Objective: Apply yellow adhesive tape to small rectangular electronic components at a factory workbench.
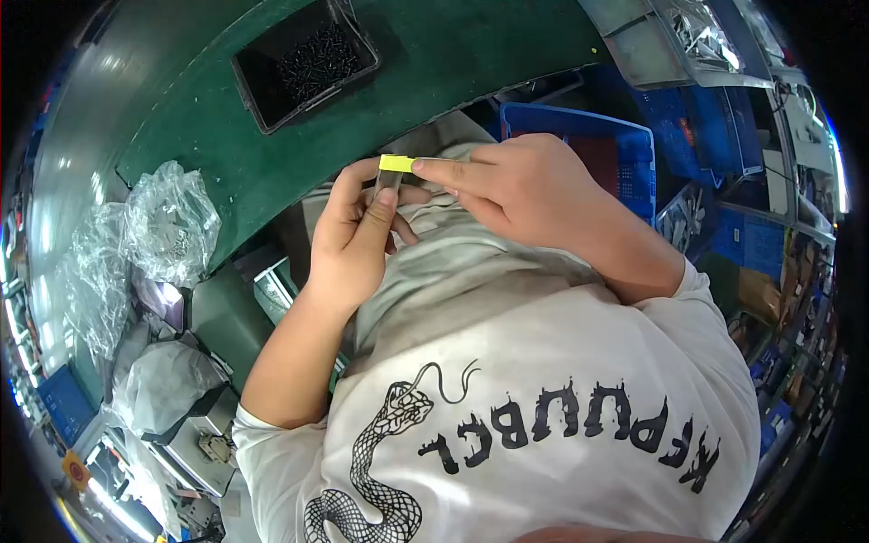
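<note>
My left hand (359, 226) holds a small flat grey part (387, 184) upright between thumb and fingers, over my lap. A yellow strip (396, 163) lies across the top of that part. My right hand (511, 185) pinches the strip's right end between thumb and forefinger. Both hands meet just below the curved edge of the green table (226, 136). The lower end of the grey part is hidden behind my left fingers.
A black bin (262, 86) with several small dark parts stands on the green table. Crumpled clear plastic bags (167, 222) lie at the left. A blue crate (625, 154) is behind my right hand. Grey trays (652, 45) sit at the top right.
</note>
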The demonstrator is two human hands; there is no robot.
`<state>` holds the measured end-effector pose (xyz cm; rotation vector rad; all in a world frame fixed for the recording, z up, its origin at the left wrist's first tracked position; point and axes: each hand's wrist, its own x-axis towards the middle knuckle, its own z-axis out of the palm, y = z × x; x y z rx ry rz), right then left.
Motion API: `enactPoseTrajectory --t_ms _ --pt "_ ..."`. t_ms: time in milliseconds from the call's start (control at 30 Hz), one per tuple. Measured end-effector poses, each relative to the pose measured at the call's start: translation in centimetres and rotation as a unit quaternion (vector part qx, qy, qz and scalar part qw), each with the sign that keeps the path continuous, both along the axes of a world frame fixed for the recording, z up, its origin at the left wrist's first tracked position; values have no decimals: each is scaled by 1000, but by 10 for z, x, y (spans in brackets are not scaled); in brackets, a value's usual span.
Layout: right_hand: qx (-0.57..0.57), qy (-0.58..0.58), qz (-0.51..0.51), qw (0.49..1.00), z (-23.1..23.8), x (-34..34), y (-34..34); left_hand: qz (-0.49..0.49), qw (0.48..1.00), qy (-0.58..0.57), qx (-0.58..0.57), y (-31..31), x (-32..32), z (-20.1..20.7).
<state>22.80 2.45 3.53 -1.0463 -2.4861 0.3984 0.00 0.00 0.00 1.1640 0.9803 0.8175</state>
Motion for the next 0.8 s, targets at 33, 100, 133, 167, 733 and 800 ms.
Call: enactPoseTrajectory --t_ms 33,100,133,167,733,800 --pt "1 -4 0 1000 0 0 0 6 1000 -1 -3 0 0 0" --pt "2 -9 -1 1000 0 2 1 13 1000 -3 -6 1 1 1" --pt "4 -16 1 1000 0 4 2 4 999 -29 -16 2 1 3" --pt "7 -23 4 1000 0 6 2 -4 998 -56 -26 3 2 3" --pt "80 -95 13 992 -11 -1 0 35 982 -53 -178 9 -3 1" --pt "82 -90 17 992 -10 -3 -1 25 996 71 -44 3 0 -2"
